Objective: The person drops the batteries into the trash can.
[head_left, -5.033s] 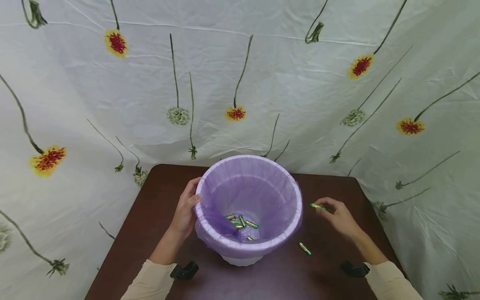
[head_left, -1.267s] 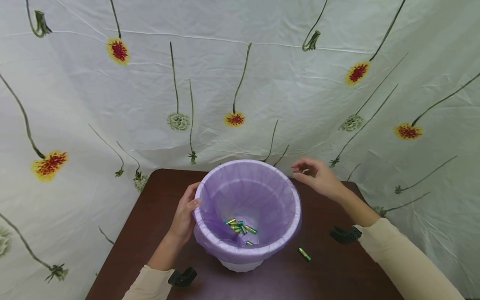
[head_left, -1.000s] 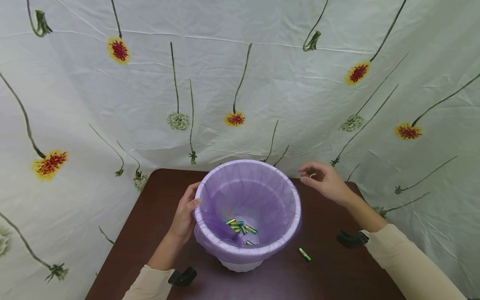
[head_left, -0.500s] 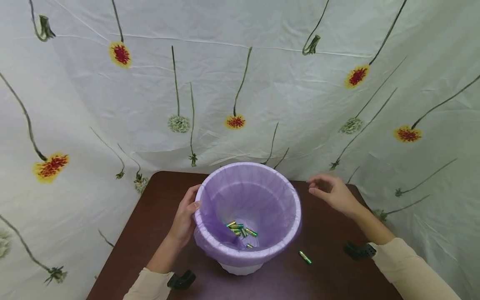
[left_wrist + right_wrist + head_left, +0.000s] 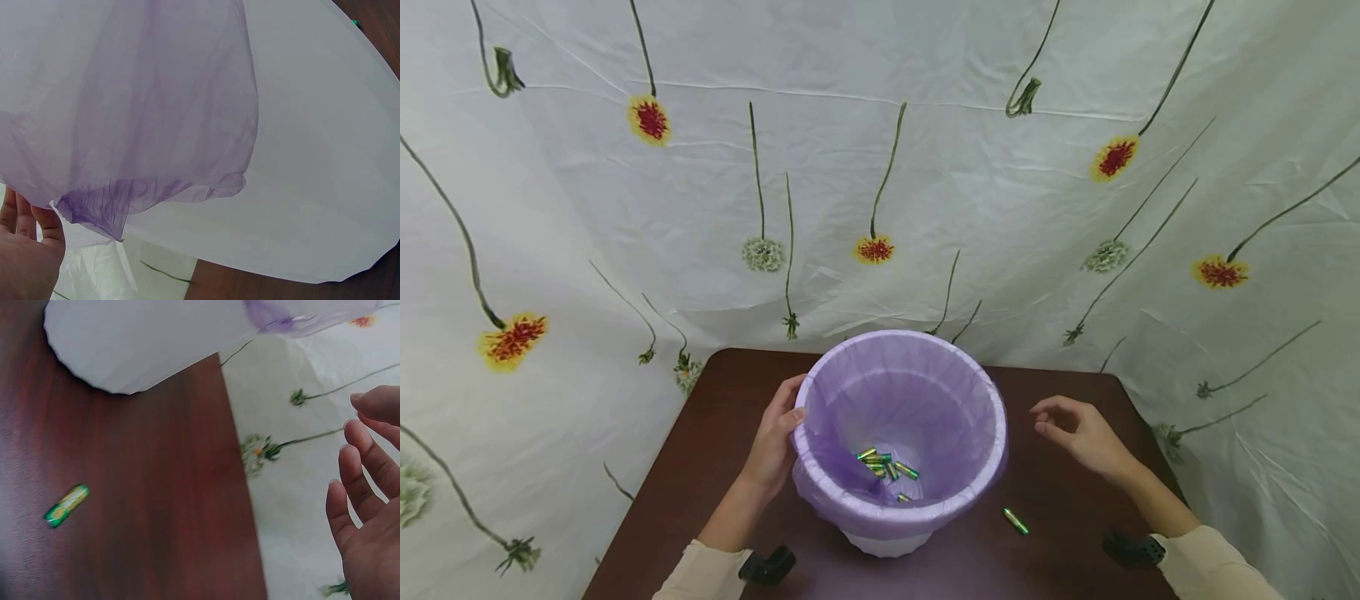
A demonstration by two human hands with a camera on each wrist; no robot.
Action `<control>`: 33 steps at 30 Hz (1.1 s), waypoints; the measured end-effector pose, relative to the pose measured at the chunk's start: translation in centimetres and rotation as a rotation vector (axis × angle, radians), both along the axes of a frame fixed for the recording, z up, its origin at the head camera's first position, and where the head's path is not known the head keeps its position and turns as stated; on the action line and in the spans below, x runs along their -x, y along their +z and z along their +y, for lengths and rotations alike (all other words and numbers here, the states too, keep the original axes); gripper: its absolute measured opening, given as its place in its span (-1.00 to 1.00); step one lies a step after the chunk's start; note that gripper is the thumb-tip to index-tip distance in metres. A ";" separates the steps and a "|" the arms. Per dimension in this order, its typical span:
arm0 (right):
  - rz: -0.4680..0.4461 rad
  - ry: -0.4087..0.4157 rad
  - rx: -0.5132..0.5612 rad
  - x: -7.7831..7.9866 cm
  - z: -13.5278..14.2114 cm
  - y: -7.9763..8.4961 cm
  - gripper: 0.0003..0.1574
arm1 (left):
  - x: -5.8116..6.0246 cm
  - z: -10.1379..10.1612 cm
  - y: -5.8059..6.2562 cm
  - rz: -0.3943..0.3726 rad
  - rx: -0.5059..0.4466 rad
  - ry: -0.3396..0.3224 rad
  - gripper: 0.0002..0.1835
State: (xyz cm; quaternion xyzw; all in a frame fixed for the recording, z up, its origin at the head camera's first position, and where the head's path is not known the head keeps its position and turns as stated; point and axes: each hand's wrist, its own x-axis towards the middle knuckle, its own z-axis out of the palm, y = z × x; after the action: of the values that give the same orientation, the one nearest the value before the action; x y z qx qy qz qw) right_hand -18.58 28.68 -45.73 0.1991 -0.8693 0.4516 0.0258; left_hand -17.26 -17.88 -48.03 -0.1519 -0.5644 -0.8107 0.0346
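A white bin with a purple bag folded over its rim stands on the table. My left hand grips the rim at its left side, thumb on the lip; the left wrist view has those fingers against the hanging bag edge. Inside, several green-and-gold batteries lie at the bottom. One more battery rests on the table to the right of the bin, also plain in the right wrist view. Above and beyond it hovers my right hand, fingers loosely bent, holding nothing.
The dark brown table ends at a back edge just behind the bin. A white flowered cloth hangs behind and at both sides. Black wrist straps sit at both sleeves.
Five seconds ago my right hand pinched a battery beside the bin; by 1.3 seconds ago it was bare near the far right rim. Since then it has come right and nearer. Left hand stays put.
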 end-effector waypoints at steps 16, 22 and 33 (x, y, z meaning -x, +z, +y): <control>-0.125 -0.184 -0.028 -4.3 -0.1 -10.0 -0.66 | -0.1 -0.1 -0.3 0.022 0.005 -0.011 -0.48; -0.060 -0.326 -0.098 -7.0 -0.8 -15.4 -0.48 | -0.1 -0.2 -0.1 0.027 0.006 -0.004 -0.49; 0.227 -0.433 -0.269 -10.2 -1.5 -21.5 -0.55 | -0.3 0.2 -0.1 0.036 0.006 0.012 -0.52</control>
State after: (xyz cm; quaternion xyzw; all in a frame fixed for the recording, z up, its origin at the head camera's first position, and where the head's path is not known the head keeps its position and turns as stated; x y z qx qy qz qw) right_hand -8.33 27.22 -67.19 0.0596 -0.9354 0.2907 0.1924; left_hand -16.99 -17.68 -48.08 -0.1632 -0.5671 -0.8058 0.0493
